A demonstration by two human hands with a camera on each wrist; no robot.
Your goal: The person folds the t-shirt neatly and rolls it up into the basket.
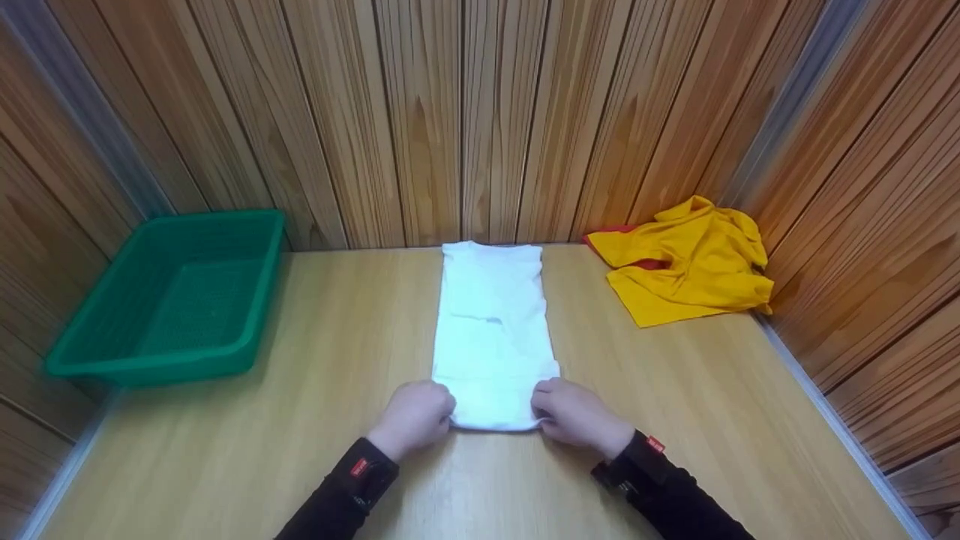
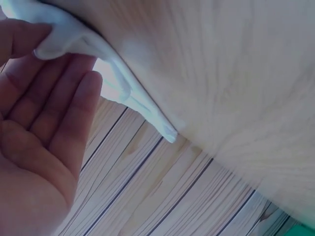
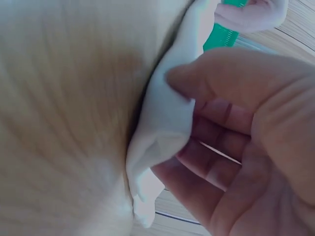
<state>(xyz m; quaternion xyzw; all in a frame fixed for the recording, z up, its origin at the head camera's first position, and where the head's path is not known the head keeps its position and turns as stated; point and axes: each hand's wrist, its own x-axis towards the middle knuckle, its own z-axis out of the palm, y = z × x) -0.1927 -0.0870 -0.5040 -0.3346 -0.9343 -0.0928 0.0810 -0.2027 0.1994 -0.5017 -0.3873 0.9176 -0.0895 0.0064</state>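
Note:
A white cloth garment [image 1: 495, 337], folded into a long narrow strip, lies on the table from the back wall toward the front. At its near left corner my left hand [image 1: 418, 414] pinches the folded edge between thumb and fingers. My right hand [image 1: 576, 414] pinches the near right corner the same way. In the left wrist view the thumb presses the white fabric [image 2: 74, 42] against the fingers. The right wrist view has the fabric's thick folded edge [image 3: 165, 118] between thumb and curled fingers, low over the table.
A green plastic basket [image 1: 251, 330] stands at the back left. Crumpled yellow cloth [image 1: 697, 262] lies at the back right, with a bit of red cloth [image 1: 615, 229] under it. Wood-panelled walls [image 1: 420, 120] close off the table's back and sides.

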